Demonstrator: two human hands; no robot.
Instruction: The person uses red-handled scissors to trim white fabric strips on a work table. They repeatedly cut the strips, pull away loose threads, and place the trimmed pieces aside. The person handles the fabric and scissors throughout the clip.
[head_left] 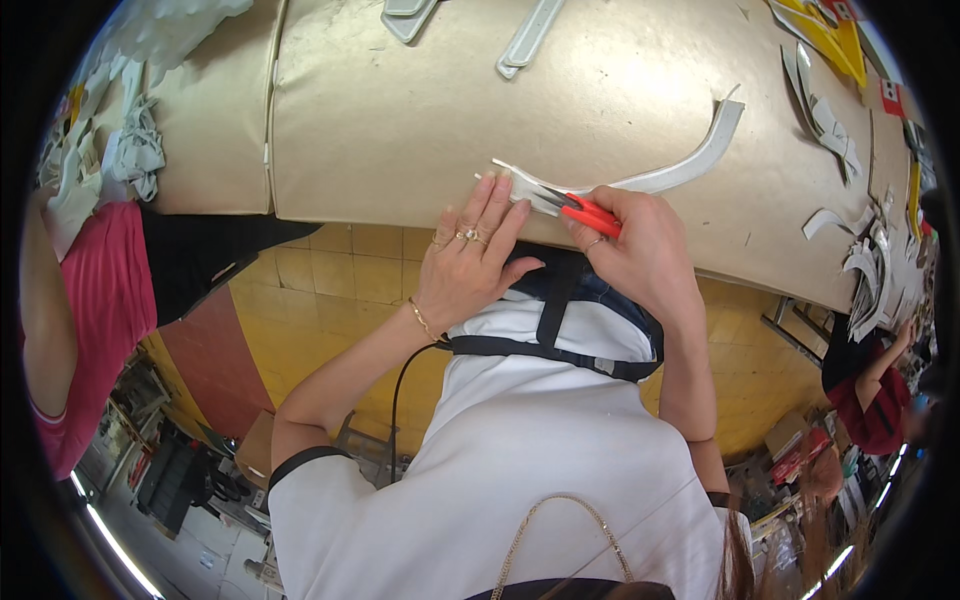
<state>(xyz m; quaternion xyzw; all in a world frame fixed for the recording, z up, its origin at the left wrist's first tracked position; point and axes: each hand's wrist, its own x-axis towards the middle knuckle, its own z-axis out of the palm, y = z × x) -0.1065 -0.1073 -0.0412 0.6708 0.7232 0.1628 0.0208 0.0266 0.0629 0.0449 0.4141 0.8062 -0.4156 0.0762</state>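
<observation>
My right hand [640, 250] grips small red-handled snips [580, 210], whose metal blades point left onto the end of a long curved white strip [690, 165]. The strip lies on the tan worktable [400, 120] near its front edge. My left hand [470, 260] rests flat at the table edge, fingers spread, with its fingertips pressing the strip's near end [512, 180] just beside the blades. Rings and a bracelet show on that hand.
More white cut pieces [870, 270] pile at the table's right side, and grey-white pieces [530, 35] lie at the far edge. A heap of white scraps [130, 140] sits at the left. A person in pink [90, 300] stands left; another in red [870, 390] sits right.
</observation>
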